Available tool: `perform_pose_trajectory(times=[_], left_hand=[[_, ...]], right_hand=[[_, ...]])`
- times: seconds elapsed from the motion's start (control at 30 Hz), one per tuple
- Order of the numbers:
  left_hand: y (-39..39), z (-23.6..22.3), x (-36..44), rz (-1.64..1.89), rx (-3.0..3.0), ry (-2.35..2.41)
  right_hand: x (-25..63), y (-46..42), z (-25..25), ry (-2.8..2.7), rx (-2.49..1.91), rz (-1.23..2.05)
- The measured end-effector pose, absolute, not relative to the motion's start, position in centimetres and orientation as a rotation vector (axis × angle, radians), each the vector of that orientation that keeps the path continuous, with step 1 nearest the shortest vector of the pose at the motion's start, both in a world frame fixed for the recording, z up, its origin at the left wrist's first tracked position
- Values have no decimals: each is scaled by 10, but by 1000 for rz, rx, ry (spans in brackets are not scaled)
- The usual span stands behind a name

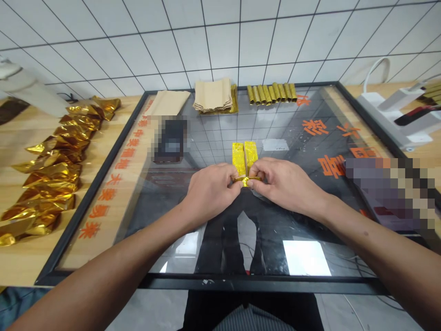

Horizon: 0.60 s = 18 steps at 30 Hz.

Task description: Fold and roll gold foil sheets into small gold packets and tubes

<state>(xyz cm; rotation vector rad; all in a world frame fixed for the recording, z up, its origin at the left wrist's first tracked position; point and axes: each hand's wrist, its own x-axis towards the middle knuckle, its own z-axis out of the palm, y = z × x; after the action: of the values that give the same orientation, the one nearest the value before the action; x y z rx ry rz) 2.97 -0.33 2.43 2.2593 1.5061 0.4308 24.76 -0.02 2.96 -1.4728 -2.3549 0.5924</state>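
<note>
Both my hands meet at the middle of the glass-topped table over a folded piece of gold foil paper (250, 154). My left hand (213, 189) pinches the near left corner between thumb and fingers. On the near right corner, my right hand (287, 184) has a matching pinch. Two long gold flaps lie side by side with a narrow gap, pointing away from me. The near end is bent up between my thumbs. My fingertips partly cover that near end.
Rolled gold paper tubes (272, 94) line the far edge beside a stack of brown paper sheets (212, 95). Folded shiny gold foil pieces (51, 184) overlap along the left. A blurred dark object (170, 140) lies left of centre. A white power strip (396, 115) sits at the right.
</note>
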Motion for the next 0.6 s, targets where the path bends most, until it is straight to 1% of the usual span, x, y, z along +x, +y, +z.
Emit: perform_pose_trajectory(times=[0.23,0.6], left_hand=[[-2,26,27,429,2172,1509],[1,25,22,432,2247,1315]], right_hand=[[249,1,30,-2328,-1465,643],[251,1,34,-2290,-1416,776]])
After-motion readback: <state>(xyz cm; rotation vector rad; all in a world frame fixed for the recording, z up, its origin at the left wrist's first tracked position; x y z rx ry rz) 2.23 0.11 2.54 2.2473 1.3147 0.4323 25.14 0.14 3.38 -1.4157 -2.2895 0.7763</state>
